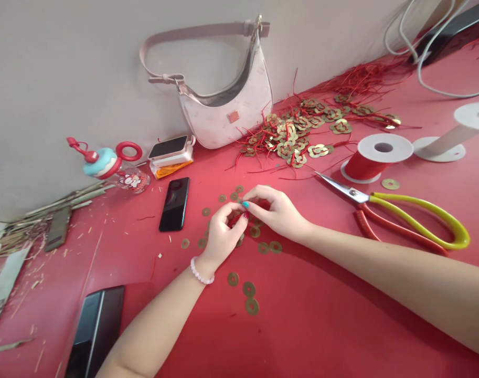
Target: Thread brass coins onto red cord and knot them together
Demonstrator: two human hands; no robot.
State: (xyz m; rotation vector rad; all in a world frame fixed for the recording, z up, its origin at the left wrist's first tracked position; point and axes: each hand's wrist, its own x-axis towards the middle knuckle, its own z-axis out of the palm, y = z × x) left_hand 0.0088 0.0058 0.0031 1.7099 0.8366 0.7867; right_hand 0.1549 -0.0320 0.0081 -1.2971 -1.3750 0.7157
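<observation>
My left hand (224,233), with a pink bead bracelet (202,271) at the wrist, pinches thumb and fingers together just above the red table. Its fingertips meet those of my right hand (276,212), which is also closed in a pinch. A little red cord (234,214) shows between the fingers; the rest of what they hold is hidden. Loose brass coins with square holes lie around and below both hands, among them a coin (276,247) by my right wrist and a coin (233,279) nearer to me.
Behind lies a pile of coins tied with red cord (288,137), beside a pink handbag (227,118). To the right are a red cord spool (365,164), a bare spool (439,148) and scissors (357,195). Leftward are a phone (174,205), a bottle (131,178) and a black object (95,331).
</observation>
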